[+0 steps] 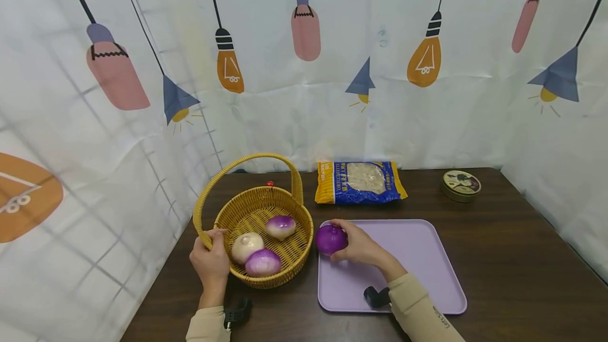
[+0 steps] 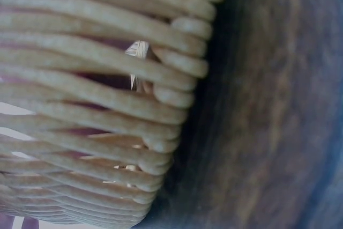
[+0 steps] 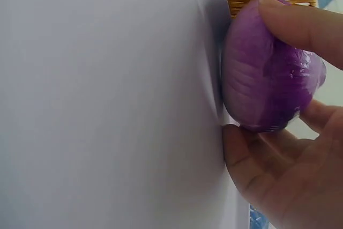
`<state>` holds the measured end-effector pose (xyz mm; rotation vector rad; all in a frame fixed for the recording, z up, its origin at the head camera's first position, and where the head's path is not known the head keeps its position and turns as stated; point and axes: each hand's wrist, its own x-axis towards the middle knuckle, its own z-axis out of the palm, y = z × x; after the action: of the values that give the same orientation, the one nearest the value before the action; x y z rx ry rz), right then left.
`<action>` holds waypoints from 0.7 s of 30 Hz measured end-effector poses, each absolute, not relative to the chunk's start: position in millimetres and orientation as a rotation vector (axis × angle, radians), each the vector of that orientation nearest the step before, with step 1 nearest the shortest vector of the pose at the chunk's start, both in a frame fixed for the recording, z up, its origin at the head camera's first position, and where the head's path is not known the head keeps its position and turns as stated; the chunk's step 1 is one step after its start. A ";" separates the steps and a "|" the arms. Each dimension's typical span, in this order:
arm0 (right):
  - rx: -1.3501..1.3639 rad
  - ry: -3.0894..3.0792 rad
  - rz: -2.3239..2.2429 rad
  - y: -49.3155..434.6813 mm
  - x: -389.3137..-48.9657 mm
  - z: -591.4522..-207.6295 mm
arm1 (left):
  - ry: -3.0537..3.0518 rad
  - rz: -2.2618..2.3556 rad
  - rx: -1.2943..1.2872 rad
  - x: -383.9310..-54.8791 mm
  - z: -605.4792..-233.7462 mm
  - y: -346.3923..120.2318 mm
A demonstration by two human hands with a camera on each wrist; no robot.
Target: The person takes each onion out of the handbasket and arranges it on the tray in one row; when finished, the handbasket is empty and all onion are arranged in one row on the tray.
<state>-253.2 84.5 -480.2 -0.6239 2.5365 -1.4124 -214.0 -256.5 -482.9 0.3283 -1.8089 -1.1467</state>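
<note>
My left hand point(image 1: 212, 262) grips the yellow wicker basket point(image 1: 266, 281) at its left side, where the arched handle point(image 1: 237, 162) meets the rim. Inside lie a white onion point(image 1: 246, 246) and two purple-and-white onions, one in front point(image 1: 263, 263) and one farther back point(image 1: 281, 227). With thumb and fingers, my right hand point(image 1: 358, 247) holds a deep purple onion point(image 1: 330, 240) at the lilac tray's point(image 1: 404, 249) upper left corner. From the right wrist, this shiny onion point(image 3: 257, 73) appears close over the tray surface point(image 3: 107, 100). The left wrist view shows the basket weave point(image 2: 91, 95), no fingers.
Behind the tray lies a blue-and-yellow pasta bag point(image 1: 363, 182). A round tin point(image 1: 461, 186) stands at the back right of the dark wooden table point(image 1: 513, 257). A small red object point(image 1: 269, 183) shows behind the basket. Printed curtains hang at the back and sides.
</note>
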 end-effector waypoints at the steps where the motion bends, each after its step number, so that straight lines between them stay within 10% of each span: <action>1: -0.630 2.535 -1.405 84.4 -252.9 -479.8 | -1.807 -1.150 0.328 -214.0 -482.9 -256.4; 21: -0.695 2.553 -1.333 86.4 -253.8 -482.2 | -1.803 -1.175 0.325 -213.2 -480.9 -254.7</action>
<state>-253.8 86.4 -482.2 -0.6949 2.5533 -1.3331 -213.2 -254.7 -480.9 0.3250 -1.8026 -1.1752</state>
